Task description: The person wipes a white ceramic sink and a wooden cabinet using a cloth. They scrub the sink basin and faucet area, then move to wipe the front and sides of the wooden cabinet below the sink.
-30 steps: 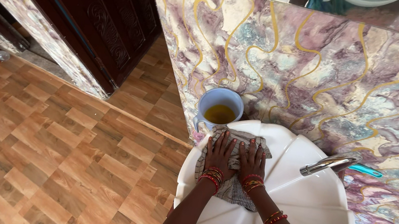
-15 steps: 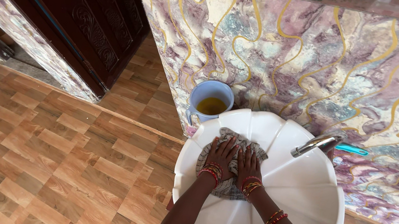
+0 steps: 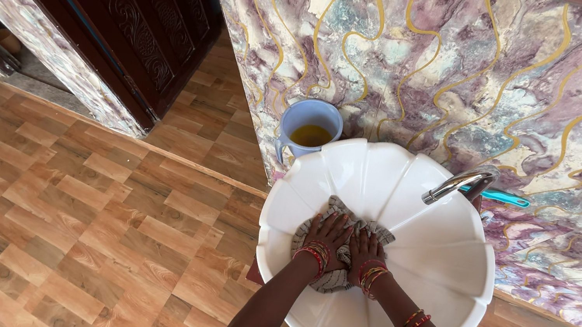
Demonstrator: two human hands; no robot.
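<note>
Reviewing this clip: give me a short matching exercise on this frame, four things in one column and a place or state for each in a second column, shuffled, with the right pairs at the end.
Things:
1. checked cloth
2. blue mug
3. tap
4. wooden door

Places or states:
A. dark and carved, at the upper left above the wood-pattern floor
B. pressed under both hands in the white basin
C. holds yellow liquid, beside the basin's far left rim
D. shiny metal, reaching over the basin's far right rim

Pairs: 1-B, 2-C, 3-D, 4-A. The left hand and right hand lie flat on the cloth.
</note>
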